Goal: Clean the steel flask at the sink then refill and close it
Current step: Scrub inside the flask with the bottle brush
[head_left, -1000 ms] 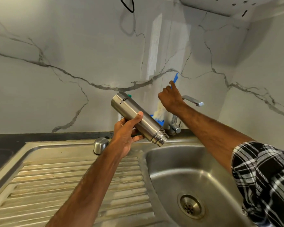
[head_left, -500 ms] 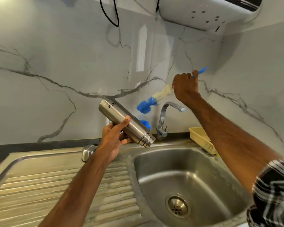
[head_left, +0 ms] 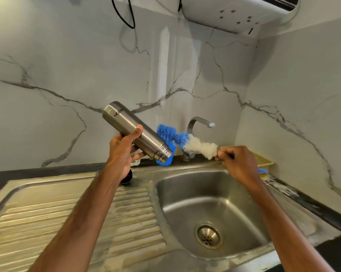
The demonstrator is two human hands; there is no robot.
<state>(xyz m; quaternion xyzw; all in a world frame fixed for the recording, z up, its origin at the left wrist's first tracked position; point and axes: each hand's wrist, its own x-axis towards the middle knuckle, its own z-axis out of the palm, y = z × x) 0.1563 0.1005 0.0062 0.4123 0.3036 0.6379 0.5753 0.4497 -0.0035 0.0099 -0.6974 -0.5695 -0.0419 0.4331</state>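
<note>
My left hand grips the steel flask around its middle, above the sink's left rim. The flask is tilted, its open threaded mouth pointing down and right, base up-left. My right hand holds the handle of a bottle brush with blue and white bristles. The brush lies roughly level, its blue tip just right of the flask's mouth, outside the flask. The flask's cap is mostly hidden behind my left wrist; a dark round part shows on the sink edge.
A steel sink bowl with a drain lies below, with a ridged draining board to its left. The tap stands behind the brush. A blue holder and a yellow tray sit at the back. A white appliance hangs overhead.
My right hand has lifted the brush out of its holder, swung it up and then brought it down level, tip toward the flask's mouth. The flask stays tilted in my left hand.
</note>
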